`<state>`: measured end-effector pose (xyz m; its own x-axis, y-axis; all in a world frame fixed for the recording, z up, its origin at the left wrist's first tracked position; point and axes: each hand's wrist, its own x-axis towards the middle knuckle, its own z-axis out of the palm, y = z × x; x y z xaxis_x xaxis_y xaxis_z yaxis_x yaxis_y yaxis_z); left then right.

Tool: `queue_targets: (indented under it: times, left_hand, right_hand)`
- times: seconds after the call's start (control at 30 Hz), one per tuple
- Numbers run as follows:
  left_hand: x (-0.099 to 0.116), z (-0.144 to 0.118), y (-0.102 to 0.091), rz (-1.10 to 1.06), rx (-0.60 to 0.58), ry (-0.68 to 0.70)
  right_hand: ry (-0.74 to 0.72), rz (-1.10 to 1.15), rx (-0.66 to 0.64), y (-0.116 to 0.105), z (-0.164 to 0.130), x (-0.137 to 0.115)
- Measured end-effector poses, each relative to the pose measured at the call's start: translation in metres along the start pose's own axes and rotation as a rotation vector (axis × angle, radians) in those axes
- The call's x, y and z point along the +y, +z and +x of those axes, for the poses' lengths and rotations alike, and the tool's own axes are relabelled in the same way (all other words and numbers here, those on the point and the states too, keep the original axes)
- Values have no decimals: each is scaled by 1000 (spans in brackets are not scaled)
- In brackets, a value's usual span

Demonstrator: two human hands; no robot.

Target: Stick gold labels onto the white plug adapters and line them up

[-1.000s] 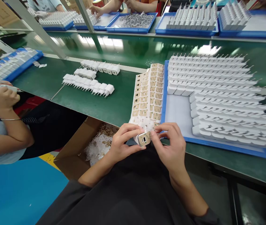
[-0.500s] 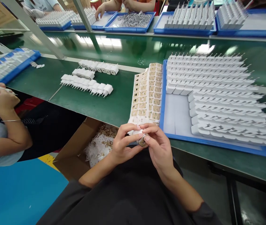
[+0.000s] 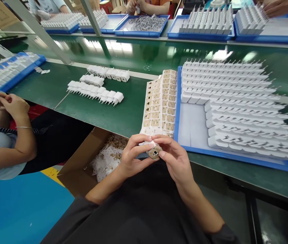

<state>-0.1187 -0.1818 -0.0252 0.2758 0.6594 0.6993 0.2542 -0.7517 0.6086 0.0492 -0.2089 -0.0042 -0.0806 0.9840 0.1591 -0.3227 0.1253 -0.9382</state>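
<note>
Between both hands, close to my lap, is a white plug adapter whose end face, tan with cut-out ports, is turned toward me. My left hand grips it from the left, fingers on top and thumb below. On the other side my right hand pinches it, the thumb at the edge of the tan face. Just beyond my fingers lies a sheet of tan die-cut stickers, overlapping the tray's left side. Several white plug adapters stand in rows on the green bench at the left.
A blue tray at right holds many rows of white adapters. Under the bench edge is a cardboard box with backing scraps. A co-worker's hand is at far left. Across the bench are more trays and people's hands.
My right thumb has slid off the adapter's end face to its right edge, exposing more of the tan face. The co-worker at left has shifted a hand rightward.
</note>
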Motion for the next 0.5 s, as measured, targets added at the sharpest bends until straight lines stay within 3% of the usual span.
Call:
queue_targets:
  times: [0.1,0.17,0.27,0.33,0.4,0.5]
  left_hand:
    - [2,3,-3,40,-9,19]
    - [3,4,-6,54,-17,13]
    - [1,3,-14,36,-10,-117]
    - [-4,0,-24,46,30,-245]
    - [-12,-6,-37,91,84,-363]
    - [-28,-17,-61,177,174,-513]
  right_hand:
    - [-90,-223,16,-4,4,-5]
    - [-243,-431,40,-5,7,-7]
    - [-553,-685,17,-2,11,-8]
    - [-644,-680,-62,5,9,-4]
    - [-558,-571,-189,16,6,8]
    - [-229,-525,-434,38,7,53]
